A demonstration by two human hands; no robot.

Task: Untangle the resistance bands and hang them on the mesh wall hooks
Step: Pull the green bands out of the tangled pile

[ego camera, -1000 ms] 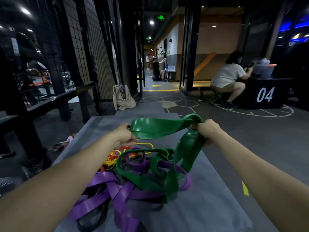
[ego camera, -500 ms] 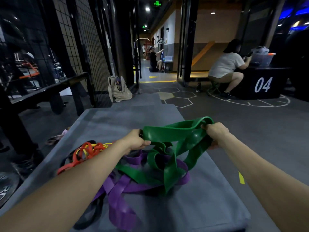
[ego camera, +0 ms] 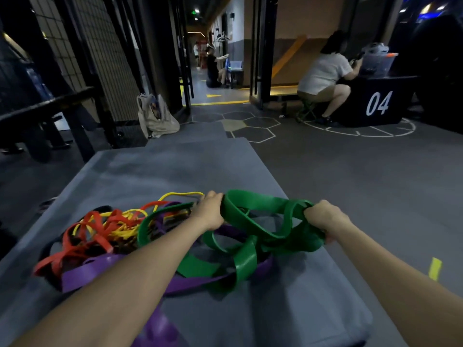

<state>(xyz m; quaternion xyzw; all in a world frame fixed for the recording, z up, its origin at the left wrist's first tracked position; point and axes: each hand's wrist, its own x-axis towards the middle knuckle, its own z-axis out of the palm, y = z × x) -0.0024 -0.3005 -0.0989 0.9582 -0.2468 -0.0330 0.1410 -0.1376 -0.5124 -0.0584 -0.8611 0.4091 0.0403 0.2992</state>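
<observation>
Dim gym corridor, grey padded mat (ego camera: pixel 190 171) filling the lower centre of the frame; mesh wall (ego camera: pixel 105 61) stands at upper left, no hooks visible on it from this angle; cloth bag (ego camera: pixel 156 116) leans at its foot; seated person (ego camera: pixel 323 76) at a black box marked 04 (ego camera: pixel 375 103), upper right. Tangle of resistance bands lies on the mat at lower centre-left; green band (ego camera: pixel 250 249) is the one being worked; left hand (ego camera: pixel 209 212) clenched round one stretch of it, right hand (ego camera: pixel 323 219) clenched round a bunched fold of the same band, the span between them lifted just off the mat. Lower loops of green cross over and through the purple band (ego camera: pixel 82 274), which runs under the left forearm; red band (ego camera: pixel 75 246) and yellow band (ego camera: pixel 130 221) sit knotted together at left, with a dark band partly hidden beneath; hard to tell how many crossings there are.

Risks, as judgement: pulling the hands apart now would likely cinch green tighter round purple instead of freeing it; lifting hard could drag the whole pile, red and yellow included, off the mat edge at left; a stretched band that slips from either grip may snap back at the forearms; green looks twisted along its length, so hanging it as is would leave it kinked; with the hooks unseen, the walk to the mesh with trailing loops could snag the bag.
</observation>
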